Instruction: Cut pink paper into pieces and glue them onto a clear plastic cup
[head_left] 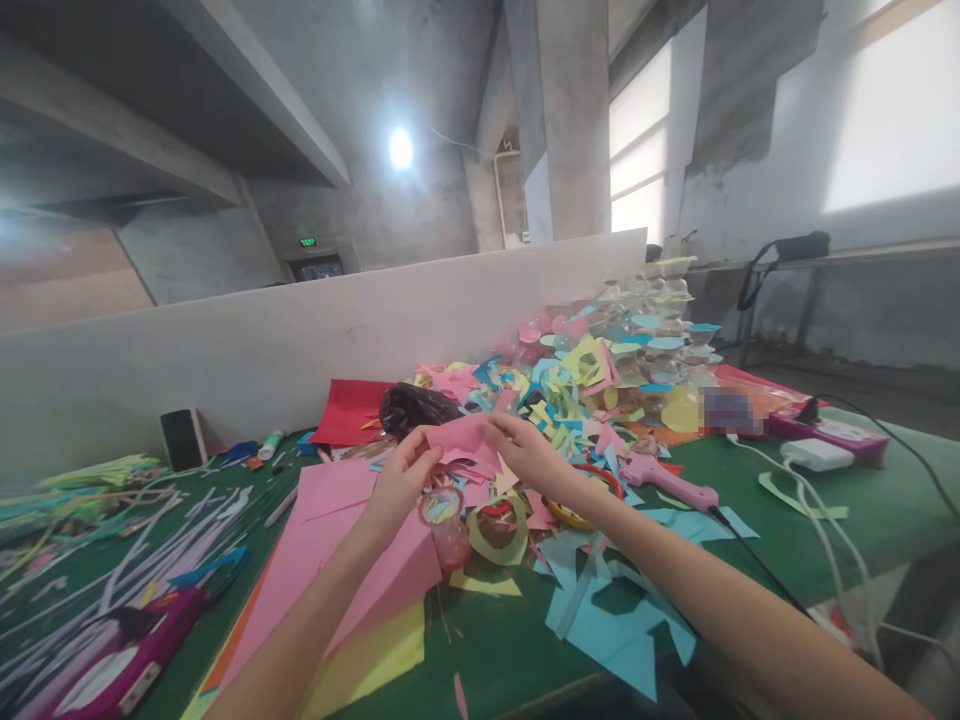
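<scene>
Between both hands I hold a piece of pink paper (459, 440) above the table. My left hand (409, 470) pinches its left edge, and my right hand (521, 450) grips its right edge. Just below stands a clear plastic cup (450, 535) with a pinkish tint. Beside the cup lies a yellow-green paper ring (499, 535). Under my left forearm is a stack of pink sheets (337, 510), with a yellow sheet (375, 660) showing beneath it. Close to my right wrist is a roll of tape (581, 500), partly hidden by the arm.
A pink glue gun (671, 482) with a black cord lies right. Paper scraps (555, 390) pile up behind my hands, near stacked plastic cups (667, 320). A black plastic bag (416, 408), a phone (182, 440) and thin strips (142, 560) are further left. A white partition (300, 330) borders the back.
</scene>
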